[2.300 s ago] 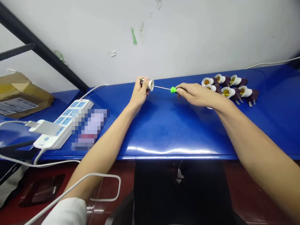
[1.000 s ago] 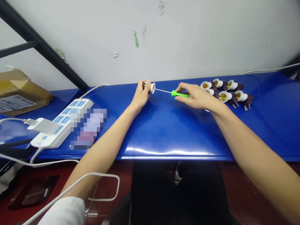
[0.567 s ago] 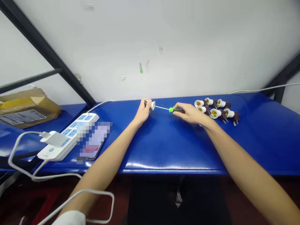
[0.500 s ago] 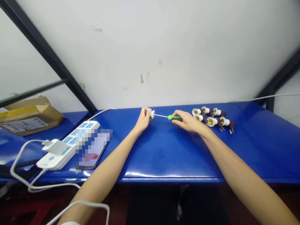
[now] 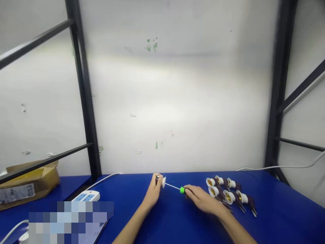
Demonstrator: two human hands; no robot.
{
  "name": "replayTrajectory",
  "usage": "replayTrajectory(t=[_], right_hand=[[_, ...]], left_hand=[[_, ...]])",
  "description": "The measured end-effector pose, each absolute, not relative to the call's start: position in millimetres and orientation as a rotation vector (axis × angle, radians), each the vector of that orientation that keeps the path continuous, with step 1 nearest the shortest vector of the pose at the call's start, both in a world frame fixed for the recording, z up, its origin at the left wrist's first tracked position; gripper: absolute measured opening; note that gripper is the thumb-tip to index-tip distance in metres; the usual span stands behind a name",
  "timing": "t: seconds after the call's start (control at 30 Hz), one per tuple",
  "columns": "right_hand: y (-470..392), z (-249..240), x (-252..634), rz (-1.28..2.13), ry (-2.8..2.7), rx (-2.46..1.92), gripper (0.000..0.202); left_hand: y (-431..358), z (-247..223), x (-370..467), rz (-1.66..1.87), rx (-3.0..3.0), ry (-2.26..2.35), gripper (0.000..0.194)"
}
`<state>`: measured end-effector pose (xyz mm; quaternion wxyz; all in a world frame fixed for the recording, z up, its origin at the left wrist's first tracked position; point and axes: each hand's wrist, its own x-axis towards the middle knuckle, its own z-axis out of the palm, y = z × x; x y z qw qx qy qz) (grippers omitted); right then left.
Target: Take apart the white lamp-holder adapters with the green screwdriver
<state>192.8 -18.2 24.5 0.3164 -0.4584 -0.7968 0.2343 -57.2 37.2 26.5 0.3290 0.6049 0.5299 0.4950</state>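
Note:
My left hand (image 5: 153, 190) is closed around a lamp socket (image 5: 163, 182), its white rim turned to the right and its dark body mostly hidden by my fingers. In my right hand (image 5: 199, 197) is a screwdriver (image 5: 182, 190) with a green and black handle. The thin shaft points left and its tip reaches the socket's opening; how far inside it goes, I cannot tell. To the right of my right hand lies a group of several similar lamp sockets (image 5: 229, 197) with white rims, brass-coloured insides, dark bodies and plug prongs.
The blue table (image 5: 175, 220) meets a white wall (image 5: 182, 118). At the left are a white power strip (image 5: 89, 195), a partly blurred-out phone (image 5: 98, 230) and an opened cardboard box (image 5: 43, 186). Black frame posts (image 5: 87, 112) stand on both sides. A white cable (image 5: 286, 167) runs back right.
The head view has tilted upward, so the table and hands sit lower in the picture. Both hands keep their holds, and the screwdriver now slopes down toward my right hand.

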Motion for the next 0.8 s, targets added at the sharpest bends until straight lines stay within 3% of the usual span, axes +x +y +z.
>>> replayTrajectory(t=[0.07, 0.23, 0.47, 0.63, 0.8], right_hand=[[-16.3, 23.0, 192.5, 0.609, -2.124, -1.206, 0.04], [-15.4, 25.2, 198.1, 0.655, -2.066, -1.218, 0.02], [-14.4, 21.4, 200.0, 0.637, -2.128, -1.224, 0.04], [-15.4, 22.6, 204.7, 0.612, -2.113, -1.227, 0.019], [-17.0, 25.1, 210.7, 0.542, -2.097, -1.238, 0.021]], left_hand=[[37.0, 26.1, -58.7, 1.306, 1.652, 1.304, 0.074], [40.3, 19.8, -61.4, 1.299, 1.689, 1.257, 0.077], [42.7, 19.5, -59.0, 1.308, 1.649, 1.226, 0.082], [39.5, 23.4, -54.0, 1.298, 1.645, 1.193, 0.08], [42.1, 19.7, -51.0, 1.268, 1.667, 1.185, 0.074]])
